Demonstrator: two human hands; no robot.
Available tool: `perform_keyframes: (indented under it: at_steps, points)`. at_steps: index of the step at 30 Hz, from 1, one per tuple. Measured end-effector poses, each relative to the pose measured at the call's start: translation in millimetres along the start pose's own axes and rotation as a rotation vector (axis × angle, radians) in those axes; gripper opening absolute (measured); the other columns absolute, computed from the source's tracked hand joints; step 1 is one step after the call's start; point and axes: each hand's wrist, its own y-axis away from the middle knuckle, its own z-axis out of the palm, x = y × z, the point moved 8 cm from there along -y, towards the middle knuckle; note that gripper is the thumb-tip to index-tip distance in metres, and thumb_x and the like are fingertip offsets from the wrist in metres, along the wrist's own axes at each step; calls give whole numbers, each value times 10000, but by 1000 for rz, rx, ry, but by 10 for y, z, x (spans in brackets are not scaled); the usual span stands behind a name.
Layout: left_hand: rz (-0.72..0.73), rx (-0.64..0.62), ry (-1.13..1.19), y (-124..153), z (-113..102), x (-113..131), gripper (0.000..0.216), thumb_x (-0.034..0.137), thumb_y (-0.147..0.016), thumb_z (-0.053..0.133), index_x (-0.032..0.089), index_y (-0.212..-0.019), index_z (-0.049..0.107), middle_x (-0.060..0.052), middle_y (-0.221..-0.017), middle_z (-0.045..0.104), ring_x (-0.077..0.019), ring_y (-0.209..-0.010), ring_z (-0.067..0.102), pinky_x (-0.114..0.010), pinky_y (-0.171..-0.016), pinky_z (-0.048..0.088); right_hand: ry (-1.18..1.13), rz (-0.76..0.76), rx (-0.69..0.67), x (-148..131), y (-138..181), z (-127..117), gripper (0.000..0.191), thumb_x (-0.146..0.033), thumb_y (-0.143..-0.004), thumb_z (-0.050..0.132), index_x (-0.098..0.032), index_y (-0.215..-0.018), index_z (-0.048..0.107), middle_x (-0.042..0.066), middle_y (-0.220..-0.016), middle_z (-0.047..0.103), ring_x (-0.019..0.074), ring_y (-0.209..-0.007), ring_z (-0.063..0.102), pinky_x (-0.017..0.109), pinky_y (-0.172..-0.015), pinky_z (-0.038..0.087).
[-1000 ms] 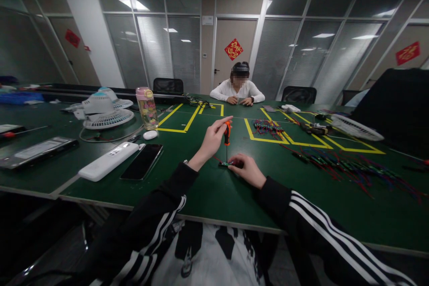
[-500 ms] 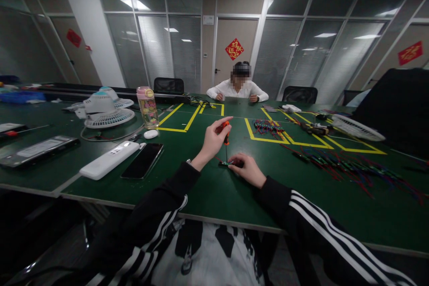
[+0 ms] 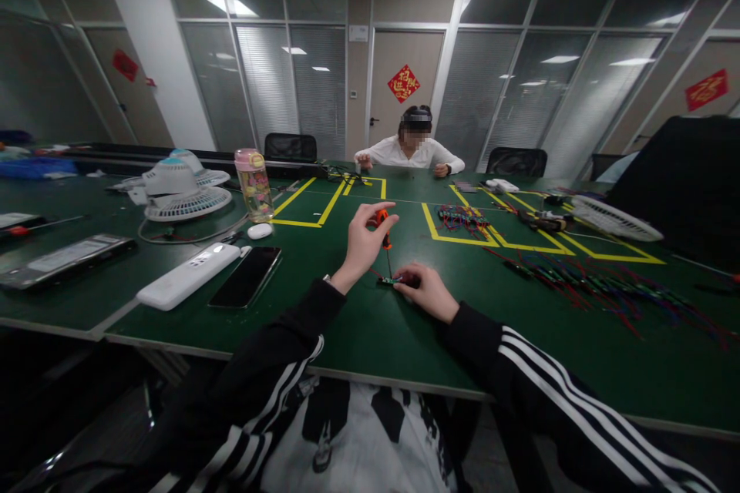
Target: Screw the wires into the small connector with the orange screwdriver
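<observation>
PCB [image 3: 385, 282] in R fingers [image 3: 409, 293], under s'driver [image 3: 387, 245] tip.

Counting one left hand [image 3: 363, 245], one right hand [image 3: 431, 291]; one orange screwdriver [image 3: 387, 242], one small circuit board [image 3: 386, 281]. Left: one bottle [image 3: 254, 189], one black phone [image 3: 246, 278]. Right: two wired-board piles [image 3: 462, 220]. Far: one person [image 3: 405, 153], three red signs [image 3: 403, 83].

The screwdriver [image 3: 387, 244] stands just below the centre of the frame, nearly upright, its top leaning slightly left. Its handle is orange and black, partly covered; its thin, dark shaft runs down to the board [image 3: 385, 282]. Whether the tip sits in a screw is too small to tell. The board is small, narrow and green, lying low, with a red wire by its left end and its right end hidden.
</observation>
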Motion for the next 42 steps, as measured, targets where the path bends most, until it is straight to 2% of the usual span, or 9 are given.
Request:
perform_keyframes:
  at_steps: [6, 12, 16, 18, 26, 29, 34, 39, 42]
  points:
    - [-86, -176, 170, 6, 174, -43, 341, 245, -882, 440, 202, -1201, 552, -44, -943, 621, -111, -783, 586, -238, -713, 470, -6, 0, -10, -17, 4, -4, 115, -224, -730, 633, -172, -819, 685, 8, -705, 553, 122, -628, 523, 239, -605, 414]
    - [13, -78, -13, 2, 65, 61, 261, 320, -799, 591, 220, -1031, 654, -25, -900, 588, -115, -771, 549, -231, -716, 458, 0, -2, -11, -2, 4, -2, 122, -216, -735, 630, -169, -833, 685, 12, -715, 557, 125, -638, 524, 245, -625, 418]
    - [-60, -202, 143, -3, 174, -21, 331, 273, -897, 420, 220, -1191, 562, -53, -1033, 614, -124, -849, 588, -254, -771, 465, 6, -6, -16, 0, 6, 5, 125, -219, -738, 630, -169, -839, 685, 12, -718, 557, 124, -636, 521, 242, -615, 412]
    - [-86, -218, 197, -3, 208, -79, 366, 243, -878, 456, 206, -1237, 519, -61, -1050, 622, -125, -841, 604, -259, -772, 472, 7, -4, -13, -3, 7, 2, 123, -215, -735, 632, -168, -835, 686, 12, -718, 558, 124, -636, 523, 240, -614, 411]
    - [103, 51, -129, 62, 3, 99, 328, 265, -749, 656, 214, -1071, 618, -21, -877, 570, -127, -789, 540, -268, -783, 453, 4, -15, -7, -23, 5, -5, 121, -191, -724, 639, -163, -831, 690, 14, -713, 556, 126, -644, 524, 240, -630, 416]
    - [124, -38, -112, 62, 40, 172, 263, 275, -788, 609, 213, -1044, 623, -31, -926, 569, -137, -846, 548, -272, -810, 449, -6, -20, -1, -22, 7, -7, 117, -192, -724, 639, -167, -826, 689, 10, -708, 551, 123, -634, 517, 237, -624, 419]
    - [-23, -286, 159, 75, 215, 117, 314, 231, -862, 482, 186, -1167, 543, -61, -1004, 609, -138, -850, 604, -270, -778, 481, -22, -23, 3, -26, 12, -7, 116, -184, -728, 632, -164, -829, 687, 12, -717, 560, 124, -641, 523, 239, -635, 426]
    - [123, -144, -57, 100, 99, 283, 249, 259, -771, 626, 184, -1008, 625, -38, -928, 573, -134, -825, 561, -264, -782, 464, -16, -14, 3, -40, 10, -7, 117, -192, -727, 633, -163, -825, 689, 17, -718, 561, 129, -642, 526, 247, -632, 430]
    - [171, -155, -128, 116, 93, 345, 231, 275, -797, 596, 200, -1013, 632, -43, -957, 562, -140, -864, 552, -279, -827, 448, -16, -1, -5, -40, 9, 2, 119, -195, -734, 627, -163, -831, 688, 22, -727, 563, 132, -650, 532, 249, -633, 433]
